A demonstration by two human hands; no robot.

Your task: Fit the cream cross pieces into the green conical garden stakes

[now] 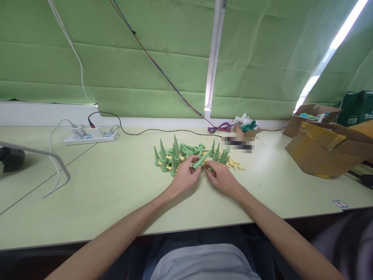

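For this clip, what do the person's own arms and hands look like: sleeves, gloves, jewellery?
Both forearms are bare up to the bottom edge of the picture; no sleeve shows. The left hand and right hand wear no gloves, and no watch, ring or band is visible. A light grey garment covers the torso.

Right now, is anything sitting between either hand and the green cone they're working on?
No. The left hand and right hand both already have their fingertips on the lying green cone. The other green cones and yellow pieces lie behind and beside it, not between.

Left hand (184, 177) and right hand (222, 178) pinch a green cone (201, 161).
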